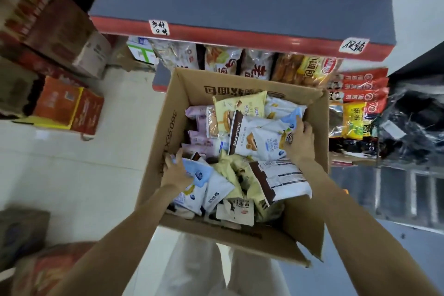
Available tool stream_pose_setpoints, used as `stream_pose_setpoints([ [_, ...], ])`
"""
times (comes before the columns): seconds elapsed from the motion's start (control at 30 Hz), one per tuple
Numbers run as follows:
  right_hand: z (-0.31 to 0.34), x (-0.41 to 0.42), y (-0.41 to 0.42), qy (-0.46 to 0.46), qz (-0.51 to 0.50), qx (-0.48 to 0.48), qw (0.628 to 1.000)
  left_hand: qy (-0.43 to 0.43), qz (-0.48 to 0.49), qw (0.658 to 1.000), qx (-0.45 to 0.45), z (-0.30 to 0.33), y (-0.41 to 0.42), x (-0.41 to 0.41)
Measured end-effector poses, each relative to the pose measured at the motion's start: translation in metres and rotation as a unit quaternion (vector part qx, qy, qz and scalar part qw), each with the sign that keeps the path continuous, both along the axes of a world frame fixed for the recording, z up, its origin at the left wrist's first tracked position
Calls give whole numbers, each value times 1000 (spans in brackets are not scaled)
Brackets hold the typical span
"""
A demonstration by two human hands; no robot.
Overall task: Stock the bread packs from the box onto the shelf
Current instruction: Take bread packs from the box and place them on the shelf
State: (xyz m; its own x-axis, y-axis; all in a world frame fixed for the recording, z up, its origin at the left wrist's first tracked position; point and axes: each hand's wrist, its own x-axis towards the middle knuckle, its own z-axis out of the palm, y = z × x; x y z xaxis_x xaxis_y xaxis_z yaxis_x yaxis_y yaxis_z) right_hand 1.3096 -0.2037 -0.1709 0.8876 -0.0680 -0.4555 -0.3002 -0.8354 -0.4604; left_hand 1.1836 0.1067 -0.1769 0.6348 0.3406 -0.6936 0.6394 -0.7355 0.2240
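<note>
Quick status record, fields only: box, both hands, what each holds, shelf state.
box: open cardboard box in front of the shelf, holding many bread packs
left hand: in the box's near left side, gripping a blue-and-white pack
right hand: in the box's far right side, gripping another blue-and-white pack
shelf: red edge with two handwritten labels; packs already stocked on the level below it
progress: neither gripped pack is out of the box yet

A small shop: a red-edged shelf with handwritten labels, packaged snacks below it, and stacked cardboard cartons on a tiled floor.
</note>
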Motion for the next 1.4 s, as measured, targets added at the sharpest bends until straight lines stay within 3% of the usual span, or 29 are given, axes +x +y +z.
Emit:
stream_pose_setpoints([
  [0.07,-13,8,3,37,-49,51,997,-11,84,996,-24,-10,1,-12],
  [0.17,-27,17,3,52,-89,83,991,-24,111,993,-31,-21,2,-27],
  [0.37,-39,31,-6,69,-27,65,995,-13,164,984,-66,-32,9,-31],
  [0.43,-39,30,-1,35,55,19,998,-21,151,986,-61,-37,13,-32],
  [0.53,-34,35,4,24,193,30,980,-16,108,993,-45,-38,15,-33],
  [0.63,-24,45,6,68,212,35,974,-27,44,998,-42,-39,10,-31],
  [0.73,-24,45,8,54,241,-80,966,-40,-42,997,-48,-36,2,-28],
  [0.8,-22,41,13,73,219,-92,969,-39,-88,994,-48,-35,-1,-29],
  [0.97,-9,26,36,-7,40,58,997,-42,-118,992,-15,-31,0,-33],
  [1.03,-14,18,41,-22,-88,131,987,-28,-101,994,-30,-29,3,-33],
  [1.1,-19,11,48,35,-172,189,966,-41,-87,994,-44,-25,4,-33],
  [1.2,-32,1,57,110,-168,171,965,-66,-55,996,-35,-16,5,-33],
  [1.3,-31,-2,62,97,-166,169,967,-110,2,994,-17,-4,9,-33],
  [1.4,-20,-5,68,68,-128,172,974,-191,98,975,-62,19,17,-28],
])
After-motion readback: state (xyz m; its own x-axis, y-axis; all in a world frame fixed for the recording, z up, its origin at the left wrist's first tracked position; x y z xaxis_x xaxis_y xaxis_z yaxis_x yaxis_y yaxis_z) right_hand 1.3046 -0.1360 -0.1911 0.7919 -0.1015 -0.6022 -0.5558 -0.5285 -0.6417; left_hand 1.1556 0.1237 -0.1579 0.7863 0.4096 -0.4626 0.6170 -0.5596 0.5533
